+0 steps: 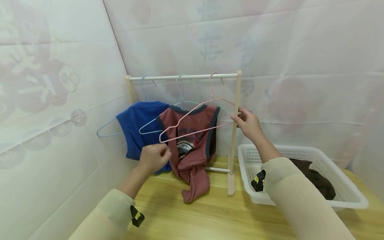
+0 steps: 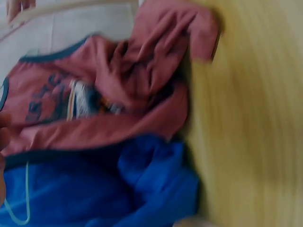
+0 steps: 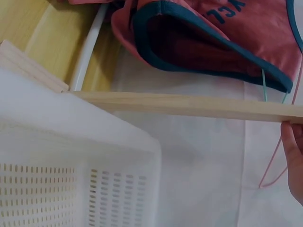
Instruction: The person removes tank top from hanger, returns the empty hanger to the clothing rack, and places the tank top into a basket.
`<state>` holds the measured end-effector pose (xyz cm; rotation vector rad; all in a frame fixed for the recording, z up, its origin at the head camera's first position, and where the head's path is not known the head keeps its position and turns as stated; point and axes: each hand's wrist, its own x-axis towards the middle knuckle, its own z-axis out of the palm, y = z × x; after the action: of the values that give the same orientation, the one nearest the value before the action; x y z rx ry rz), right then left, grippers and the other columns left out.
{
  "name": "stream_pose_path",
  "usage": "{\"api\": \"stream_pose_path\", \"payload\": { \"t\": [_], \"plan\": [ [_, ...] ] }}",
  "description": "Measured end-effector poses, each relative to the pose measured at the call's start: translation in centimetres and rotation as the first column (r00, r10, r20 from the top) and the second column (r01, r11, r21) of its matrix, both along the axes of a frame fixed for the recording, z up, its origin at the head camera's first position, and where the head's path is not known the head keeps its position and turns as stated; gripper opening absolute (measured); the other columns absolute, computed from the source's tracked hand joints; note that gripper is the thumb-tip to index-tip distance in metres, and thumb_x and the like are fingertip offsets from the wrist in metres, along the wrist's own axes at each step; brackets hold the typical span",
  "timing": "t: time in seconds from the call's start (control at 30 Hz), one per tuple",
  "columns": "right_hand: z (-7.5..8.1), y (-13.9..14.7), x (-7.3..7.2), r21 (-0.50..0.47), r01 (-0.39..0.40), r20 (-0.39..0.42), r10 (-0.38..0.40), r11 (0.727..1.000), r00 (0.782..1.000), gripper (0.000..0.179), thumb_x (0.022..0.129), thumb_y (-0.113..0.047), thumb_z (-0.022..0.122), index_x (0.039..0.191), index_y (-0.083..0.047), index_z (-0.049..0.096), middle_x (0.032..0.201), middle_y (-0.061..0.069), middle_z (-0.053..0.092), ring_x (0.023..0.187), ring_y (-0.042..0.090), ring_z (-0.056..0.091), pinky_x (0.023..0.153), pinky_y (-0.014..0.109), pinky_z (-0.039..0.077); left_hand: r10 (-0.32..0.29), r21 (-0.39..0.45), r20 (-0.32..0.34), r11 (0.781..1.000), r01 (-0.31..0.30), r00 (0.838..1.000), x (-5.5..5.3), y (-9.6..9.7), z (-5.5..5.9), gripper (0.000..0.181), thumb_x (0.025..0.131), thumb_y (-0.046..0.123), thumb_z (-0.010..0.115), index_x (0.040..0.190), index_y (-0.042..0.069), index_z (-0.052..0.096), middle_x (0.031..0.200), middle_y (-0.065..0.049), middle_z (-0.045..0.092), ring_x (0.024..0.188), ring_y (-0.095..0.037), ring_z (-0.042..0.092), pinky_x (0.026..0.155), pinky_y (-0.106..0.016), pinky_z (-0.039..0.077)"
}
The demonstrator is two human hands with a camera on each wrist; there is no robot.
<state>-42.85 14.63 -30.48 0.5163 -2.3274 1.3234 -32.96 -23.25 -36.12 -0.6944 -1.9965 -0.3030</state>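
Observation:
My right hand (image 1: 249, 123) grips the right wooden post of the clothes rack (image 1: 236, 143), thumb in front and fingers behind. A bare pink hanger (image 1: 195, 132) hangs on the rack's white bar, its right end reaching past the post beside that hand. Below the pink hanger's left end, my left hand (image 1: 154, 156) is in the air, its fingers loosely curled with nothing visible in them. Behind it, a dark red sleeveless top (image 1: 195, 120) with navy trim hangs on a green hanger (image 1: 148, 128). A blue garment (image 1: 141, 116) hangs on a blue hanger (image 1: 109, 131) at the left.
A white perforated basket (image 1: 300, 150) stands on the wooden table (image 1: 180, 220) right of the rack, with a dark brown cloth (image 1: 318, 178) inside. The red top's lower end lies on the table. White printed sheets (image 1: 300, 66) wall the left and back.

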Motion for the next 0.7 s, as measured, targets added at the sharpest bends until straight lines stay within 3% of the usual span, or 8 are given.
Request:
{"api": "stream_pose_path", "payload": {
  "t": [0.13,0.23,0.33,0.43,0.53,0.63,0.7],
  "plan": [
    [0.1,0.1,-0.1,-0.003,-0.011,0.01,0.011,1.0,1.0,0.058,0.098,-0.033,0.06,0.146,-0.004,0.044,0.112,0.021,0.063,0.097,0.028,0.064,0.077,0.029,0.058,0.026,0.056,-0.05,0.998,-0.024,0.998,-0.5,-1.7,3.1,0.024,0.082,0.016,0.057,0.059,0.014,0.051,0.052,0.003,0.044,0.044,-0.013,0.04,0.043,-0.028,0.029],
    [0.0,0.0,0.0,-0.011,-0.015,0.016,0.015,1.0,1.0,0.057,0.098,-0.032,0.06,0.145,-0.002,0.045,0.113,0.021,0.061,0.098,0.029,0.064,0.077,0.029,0.058,0.036,0.152,0.019,0.988,-0.039,0.999,-1.2,-2.2,5.7,0.023,0.087,0.015,0.058,0.065,0.01,0.06,0.056,-0.002,0.053,0.048,-0.017,0.046,0.047,-0.032,0.036],
    [0.1,-0.1,0.2,-0.018,-0.018,0.015,0.019,1.0,1.0,0.056,0.098,-0.03,0.061,0.144,-0.001,0.046,0.112,0.023,0.06,0.099,0.032,0.064,0.078,0.031,0.058,0.018,0.243,0.143,0.969,-0.052,0.99,-2.1,-1.9,8.5,0.022,0.093,0.017,0.058,0.076,0.008,0.068,0.065,-0.005,0.062,0.057,-0.018,0.053,0.056,-0.033,0.042],
    [0.0,-0.3,0.4,-0.015,-0.028,0.018,0.028,0.999,0.999,0.056,0.098,-0.029,0.061,0.143,0.001,0.046,0.113,0.025,0.06,0.101,0.036,0.064,0.08,0.038,0.058,-0.018,0.286,0.309,0.955,-0.075,0.951,-2.8,-1.3,10.9,0.024,0.097,0.024,0.057,0.095,0.005,0.072,0.083,-0.009,0.07,0.072,-0.021,0.061,0.068,-0.037,0.049],
    [-0.2,-0.6,0.6,-0.013,-0.036,0.044,0.037,0.999,0.998,0.057,0.099,-0.03,0.06,0.144,0.0,0.045,0.115,0.025,0.06,0.104,0.038,0.063,0.083,0.041,0.057,-0.045,0.303,0.452,0.947,-0.106,0.891,-3.8,-0.7,12.7,0.032,0.1,0.029,0.054,0.115,0.004,0.068,0.106,-0.013,0.072,0.093,-0.026,0.066,0.084,-0.043,0.051],
    [-0.3,-0.7,0.8,-0.019,-0.039,0.069,0.04,0.999,0.997,0.058,0.099,-0.032,0.06,0.145,-0.002,0.044,0.117,0.025,0.06,0.107,0.037,0.063,0.085,0.042,0.056,-0.06,0.305,0.547,0.943,-0.132,0.835,-5.1,-0.2,14.3,0.04,0.101,0.032,0.052,0.129,0.005,0.061,0.124,-0.015,0.067,0.113,-0.029,0.063,0.097,-0.047,0.048],
    [-0.3,-0.7,1.0,-0.029,-0.037,0.077,0.04,0.999,0.996,0.058,0.098,-0.032,0.06,0.146,-0.002,0.044,0.117,0.025,0.06,0.107,0.037,0.062,0.085,0.043,0.056,-0.075,0.299,0.586,0.945,-0.129,0.807,-6.0,0.3,15.3,0.044,0.102,0.032,0.051,0.134,0.004,0.057,0.131,-0.016,0.063,0.121,-0.031,0.059,0.101,-0.047,0.045]
  ]
}}
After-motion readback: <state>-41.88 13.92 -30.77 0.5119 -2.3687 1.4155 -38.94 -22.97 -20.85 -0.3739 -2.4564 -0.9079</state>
